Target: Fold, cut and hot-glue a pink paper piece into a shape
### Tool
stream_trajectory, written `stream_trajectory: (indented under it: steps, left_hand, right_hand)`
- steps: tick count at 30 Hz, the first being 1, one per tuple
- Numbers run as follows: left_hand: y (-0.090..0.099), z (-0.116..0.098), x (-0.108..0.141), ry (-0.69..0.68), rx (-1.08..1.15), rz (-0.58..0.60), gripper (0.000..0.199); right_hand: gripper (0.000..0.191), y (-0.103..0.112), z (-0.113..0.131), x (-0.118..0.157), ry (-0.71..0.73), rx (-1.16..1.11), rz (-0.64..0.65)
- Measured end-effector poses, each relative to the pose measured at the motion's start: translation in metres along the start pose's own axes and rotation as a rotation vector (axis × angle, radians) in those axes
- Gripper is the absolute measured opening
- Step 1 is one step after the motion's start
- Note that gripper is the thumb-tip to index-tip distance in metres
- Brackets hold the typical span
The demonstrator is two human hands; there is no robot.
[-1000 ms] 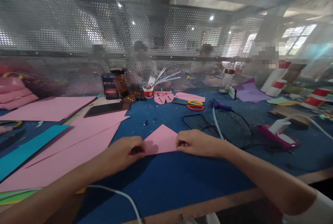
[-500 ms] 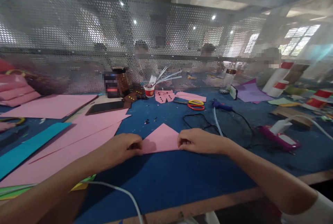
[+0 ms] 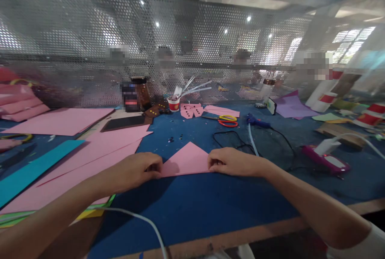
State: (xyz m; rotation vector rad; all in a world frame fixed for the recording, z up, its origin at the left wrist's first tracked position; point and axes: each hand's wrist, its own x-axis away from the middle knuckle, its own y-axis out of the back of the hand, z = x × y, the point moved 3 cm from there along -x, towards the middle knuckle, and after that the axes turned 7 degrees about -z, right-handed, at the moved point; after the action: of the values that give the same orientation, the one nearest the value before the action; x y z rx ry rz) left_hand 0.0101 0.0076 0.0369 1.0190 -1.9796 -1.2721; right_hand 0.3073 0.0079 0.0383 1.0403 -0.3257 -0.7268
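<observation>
A pink paper triangle (image 3: 188, 160) lies on the blue table, its point away from me and its long edge toward me. My left hand (image 3: 147, 168) pinches its left corner between thumb and curled fingers. At the right corner, my right hand (image 3: 224, 160) has its fingers closed on the paper in the same way. Both corners are hidden under the fingertips. Beyond the triangle are small dark scraps (image 3: 171, 139) and a dotted pink paper piece (image 3: 191, 110).
Pink sheets (image 3: 99, 152) and a teal strip (image 3: 36, 170) lie left, near a dark tablet (image 3: 123, 123). Scissors (image 3: 227, 121), a blue glue gun (image 3: 257, 121) with its cord, and a purple power strip (image 3: 326, 160) lie right. A white cable (image 3: 141, 217) crosses the front edge.
My left hand has shifted slightly left and my right hand slightly right along the triangle, so more of its long edge shows. The whole view has moved slightly.
</observation>
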Motion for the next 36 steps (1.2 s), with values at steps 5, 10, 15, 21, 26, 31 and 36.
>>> stream_trajectory:
  steps: [5,10,15,21,26,31,36]
  left_hand:
    - [0.003,0.001,-0.001,0.055,0.005,-0.006,0.021]
    - [0.005,0.003,-0.002,0.059,0.024,-0.001,0.024]
    - [0.006,0.006,-0.002,0.082,0.041,0.022,0.021]
    - [0.011,0.004,0.000,0.123,0.007,0.037,0.020]
    - [0.012,0.005,0.000,0.132,0.045,0.056,0.020]
    - [0.012,0.003,0.001,0.142,0.091,0.072,0.013]
    - [0.013,0.006,0.001,0.156,0.123,0.075,0.016]
  right_hand:
    - [0.011,-0.001,-0.002,0.000,-0.063,-0.006,-0.012]
    - [0.010,-0.001,-0.002,0.000,-0.065,-0.003,-0.009]
    - [0.011,0.000,-0.001,0.000,-0.073,-0.002,0.002]
    - [0.010,0.001,0.000,0.000,-0.094,-0.011,-0.003]
    - [0.009,0.000,0.000,-0.001,-0.101,-0.010,-0.004]
    - [0.010,0.000,-0.001,-0.001,-0.100,-0.016,0.000]
    - [0.011,0.000,-0.002,0.000,-0.098,-0.022,0.001]
